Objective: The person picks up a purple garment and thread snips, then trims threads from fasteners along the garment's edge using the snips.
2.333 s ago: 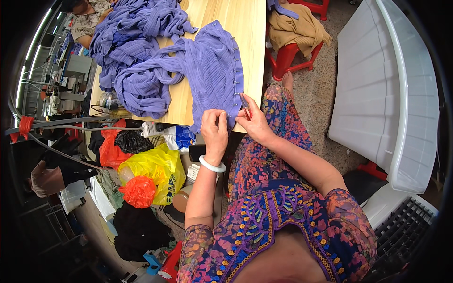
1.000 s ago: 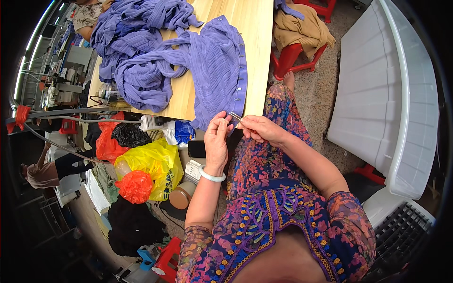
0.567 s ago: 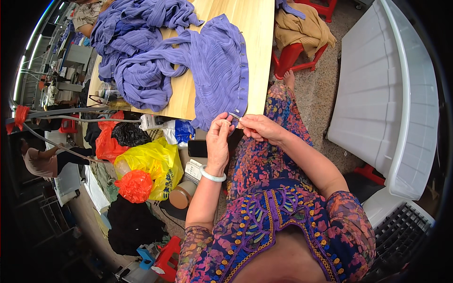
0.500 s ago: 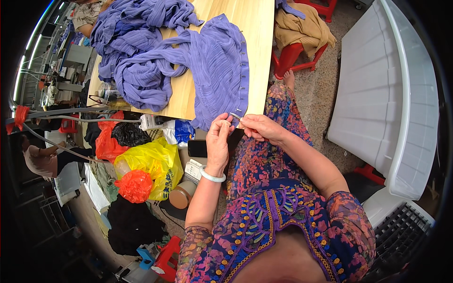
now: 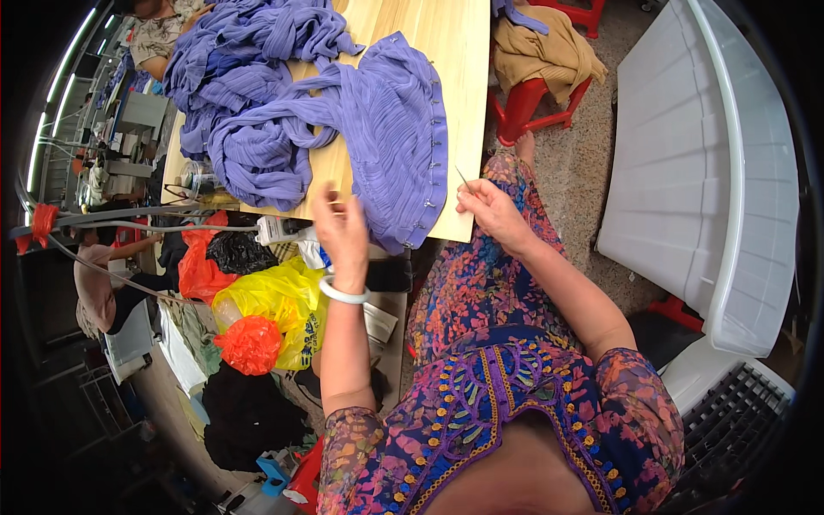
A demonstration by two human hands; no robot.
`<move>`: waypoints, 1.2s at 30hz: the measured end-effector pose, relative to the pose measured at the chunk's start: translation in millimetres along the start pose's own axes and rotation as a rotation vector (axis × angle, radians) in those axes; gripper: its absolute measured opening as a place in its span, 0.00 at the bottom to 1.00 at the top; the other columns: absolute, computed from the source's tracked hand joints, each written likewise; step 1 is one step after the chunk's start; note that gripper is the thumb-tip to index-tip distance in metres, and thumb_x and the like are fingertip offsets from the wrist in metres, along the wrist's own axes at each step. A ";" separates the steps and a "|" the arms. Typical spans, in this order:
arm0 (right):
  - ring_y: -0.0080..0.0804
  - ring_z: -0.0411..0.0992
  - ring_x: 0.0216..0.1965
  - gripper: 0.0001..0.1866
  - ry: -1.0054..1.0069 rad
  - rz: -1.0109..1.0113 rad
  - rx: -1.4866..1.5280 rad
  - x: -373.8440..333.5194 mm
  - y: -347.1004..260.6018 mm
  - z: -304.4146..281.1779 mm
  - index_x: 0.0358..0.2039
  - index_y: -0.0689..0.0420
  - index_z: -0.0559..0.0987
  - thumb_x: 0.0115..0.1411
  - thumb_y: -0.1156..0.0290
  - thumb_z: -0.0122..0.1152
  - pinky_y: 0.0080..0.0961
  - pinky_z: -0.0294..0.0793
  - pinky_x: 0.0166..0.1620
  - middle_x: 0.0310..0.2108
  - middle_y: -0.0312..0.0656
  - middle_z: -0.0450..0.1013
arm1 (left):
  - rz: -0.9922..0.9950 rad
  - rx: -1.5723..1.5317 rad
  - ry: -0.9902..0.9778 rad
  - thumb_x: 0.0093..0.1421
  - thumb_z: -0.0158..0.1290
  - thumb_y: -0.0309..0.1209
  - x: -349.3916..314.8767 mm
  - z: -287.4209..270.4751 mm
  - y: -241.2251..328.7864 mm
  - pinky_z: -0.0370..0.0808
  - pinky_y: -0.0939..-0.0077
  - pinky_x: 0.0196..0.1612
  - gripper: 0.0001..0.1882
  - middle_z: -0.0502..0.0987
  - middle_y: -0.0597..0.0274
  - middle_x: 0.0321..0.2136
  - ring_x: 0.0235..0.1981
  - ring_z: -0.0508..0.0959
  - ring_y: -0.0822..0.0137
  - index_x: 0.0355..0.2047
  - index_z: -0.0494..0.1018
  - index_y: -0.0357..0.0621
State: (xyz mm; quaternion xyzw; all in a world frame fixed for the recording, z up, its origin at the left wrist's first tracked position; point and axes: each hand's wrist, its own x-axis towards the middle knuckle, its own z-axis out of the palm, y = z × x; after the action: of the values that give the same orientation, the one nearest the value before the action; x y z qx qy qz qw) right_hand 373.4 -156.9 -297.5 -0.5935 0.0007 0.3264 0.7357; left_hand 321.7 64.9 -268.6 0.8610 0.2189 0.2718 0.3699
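At the upper centre of the frame, the purple cloth [image 5: 390, 137] lies spread on the table [image 5: 468, 94], joined in view to a rumpled heap [image 5: 245, 103] at upper left. Down its right edge runs a row of small metal pieces [image 5: 429, 204]. The hands, which met at the cloth's lower corner a second ago, are now well apart. The left hand [image 5: 342, 227], blurred, has shifted left to the cloth's lower left side, its fingers bent; whether it touches the cloth or holds anything cannot be told. The right hand [image 5: 496, 215] has drawn off to the right of the table's corner, pinching a thin pointed tool [image 5: 464, 179], tip upward and clear of the cloth. The lower corner is thus uncovered, with metal pieces showing there; the tool's work on the edge appears, in judgement, to be interrupted or between two places.
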 end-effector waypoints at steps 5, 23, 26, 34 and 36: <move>0.18 0.66 0.31 0.17 0.063 -0.113 -0.142 10.4 22.0 1.0 0.41 0.62 0.67 0.55 0.64 0.54 0.15 0.63 0.33 0.33 0.38 0.70 | 0.199 0.115 -0.308 0.48 0.56 0.31 -29.7 41.5 40.2 0.69 0.72 0.29 0.09 0.71 0.55 0.24 0.26 0.73 0.60 0.26 0.74 0.38; 0.22 0.68 0.35 0.17 0.067 -0.186 -0.059 10.9 31.3 0.9 0.40 0.65 0.67 0.54 0.68 0.56 0.17 0.67 0.39 0.31 0.40 0.70 | 0.247 0.225 -0.353 0.50 0.50 0.26 -33.7 59.2 20.6 0.68 0.65 0.31 0.05 0.72 0.51 0.22 0.26 0.72 0.53 0.24 0.72 0.35; 0.22 0.68 0.35 0.17 0.063 -0.191 -0.093 11.4 31.8 0.3 0.40 0.65 0.67 0.54 0.68 0.56 0.18 0.67 0.40 0.32 0.41 0.70 | 0.305 0.244 -0.351 0.50 0.49 0.25 -32.7 59.7 23.4 0.68 0.64 0.30 0.05 0.71 0.50 0.22 0.25 0.72 0.53 0.23 0.71 0.35; 0.23 0.69 0.36 0.17 0.053 -0.187 -0.133 15.2 36.4 -3.6 0.40 0.65 0.67 0.54 0.67 0.55 0.19 0.67 0.41 0.33 0.43 0.71 | 0.082 0.063 -0.388 0.50 0.48 0.25 -32.5 58.9 18.3 0.67 0.68 0.29 0.05 0.70 0.53 0.20 0.23 0.70 0.58 0.21 0.68 0.36; 0.23 0.69 0.37 0.19 0.045 -0.188 -0.179 15.0 34.5 -4.3 0.41 0.66 0.67 0.54 0.66 0.55 0.20 0.67 0.42 0.34 0.43 0.71 | -0.005 -0.017 -0.408 0.51 0.48 0.25 -32.9 56.1 17.6 0.67 0.72 0.27 0.05 0.70 0.55 0.19 0.21 0.71 0.63 0.21 0.68 0.35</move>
State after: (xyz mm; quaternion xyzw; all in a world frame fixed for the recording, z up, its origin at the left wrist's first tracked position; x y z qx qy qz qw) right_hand 370.3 -150.7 -334.7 -0.6614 -0.0678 0.2414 0.7069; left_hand 335.3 5.7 -297.9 0.8945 0.1391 0.0929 0.4145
